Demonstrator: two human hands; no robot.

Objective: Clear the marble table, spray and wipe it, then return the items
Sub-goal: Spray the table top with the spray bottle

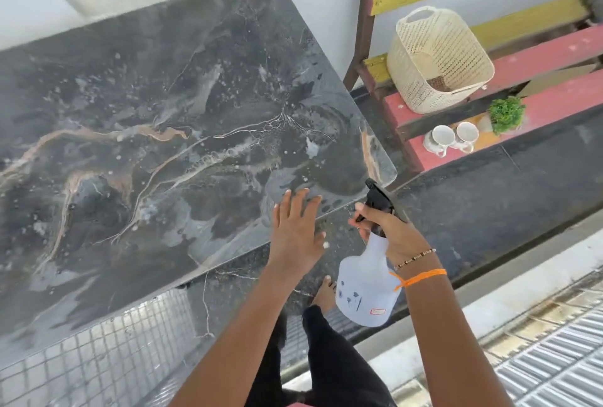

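Low and right of centre, the right hand (388, 230) is wrapped round the neck of a spray bottle (367, 282), a finger at the black trigger and the nozzle aimed up-frame at the near right corner of the marble surface (146, 106). The bottle is translucent white plastic and tilted forward. Just left of it, the left hand (298, 227) lies flat with straight, spread fingers, holding nothing, its fingertips at the surface's near edge.

The likeliest slip, as I judge it, is mist landing on that left hand, or drifting past the rounded corner onto the dark floor where a bare foot (324, 294) stands, making it slick.

The slab is dark grey, glossy, veined tan and white, flecked with pale droplets, and nothing stands on it. No cloth is in view.

At upper right, on a red-painted slatted bench (554, 47), sit a cream woven-plastic basket (437, 60), two white mugs (452, 139) on their sides, and a small green plant (505, 112).
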